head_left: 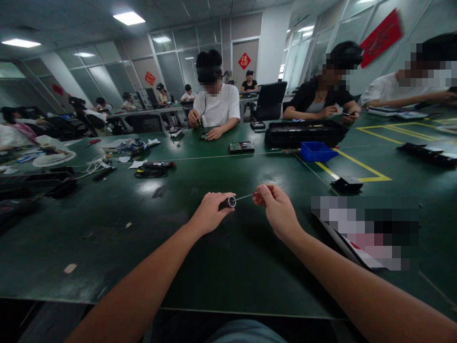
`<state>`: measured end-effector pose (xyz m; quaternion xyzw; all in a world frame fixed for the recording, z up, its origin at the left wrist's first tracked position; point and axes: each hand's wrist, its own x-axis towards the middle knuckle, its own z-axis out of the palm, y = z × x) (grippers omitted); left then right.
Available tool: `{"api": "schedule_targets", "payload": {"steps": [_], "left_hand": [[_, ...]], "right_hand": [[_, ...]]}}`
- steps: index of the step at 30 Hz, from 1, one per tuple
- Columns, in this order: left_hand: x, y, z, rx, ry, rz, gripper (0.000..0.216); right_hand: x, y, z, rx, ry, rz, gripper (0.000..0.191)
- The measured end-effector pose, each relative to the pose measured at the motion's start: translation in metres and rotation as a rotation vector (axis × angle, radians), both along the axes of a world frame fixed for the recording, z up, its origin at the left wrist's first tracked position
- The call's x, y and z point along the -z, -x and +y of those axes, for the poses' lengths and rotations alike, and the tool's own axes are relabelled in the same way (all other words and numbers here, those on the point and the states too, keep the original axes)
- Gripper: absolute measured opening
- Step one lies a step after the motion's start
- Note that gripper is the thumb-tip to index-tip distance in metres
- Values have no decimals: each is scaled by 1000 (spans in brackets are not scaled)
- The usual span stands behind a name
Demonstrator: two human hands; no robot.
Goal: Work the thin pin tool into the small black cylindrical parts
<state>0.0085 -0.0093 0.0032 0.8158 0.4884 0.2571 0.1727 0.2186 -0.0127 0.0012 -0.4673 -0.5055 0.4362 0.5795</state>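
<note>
In the middle of the head view, my left hand [209,213] is closed around a small dark cylinder with a bright, ring-shaped end [232,202] that faces right. Its exact kind is not clear. My right hand [280,209] grips the reddish handle of a thin screwdriver [244,196]. The metal shaft runs left, and its tip reaches the ring end of the cylinder; whether it touches cannot be made out. Both hands are held over the near part of the green table [228,267]. My right fingers cover most of the handle.
A magazine-like sheet [360,247], partly blurred, lies right of my right forearm. Farther off are a small black part [346,185], a blue bin [317,151], a circuit-board unit [242,147] and coiled black cable [152,170]. Across the table a person [217,105] works.
</note>
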Motion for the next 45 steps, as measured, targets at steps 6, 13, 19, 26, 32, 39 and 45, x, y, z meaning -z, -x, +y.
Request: {"api": "schedule_targets", "payload": {"steps": [6, 13, 19, 26, 32, 39, 45], "left_hand": [[0, 1, 0, -5, 11, 2, 40], [1, 4, 1, -30, -5, -13, 40], [2, 5, 1, -23, 0, -21, 39], [1, 5, 2, -37, 20, -27, 40], [0, 5, 1, -34, 27, -27, 39], [0, 5, 1, -29, 35, -20, 40], [3, 6, 2, -36, 25, -25, 40]], "right_hand": [[-8, -3, -4, 0, -59, -168, 33], [-22, -6, -12, 114, -104, -590, 54], [-23, -6, -13, 71, -101, -652, 48], [-20, -6, -12, -55, -158, -597, 22], [-23, -6, -14, -151, -102, -546, 23], [-20, -5, -12, -93, -50, -600, 40], [-18, -4, -13, -130, -123, -563, 28]]}}
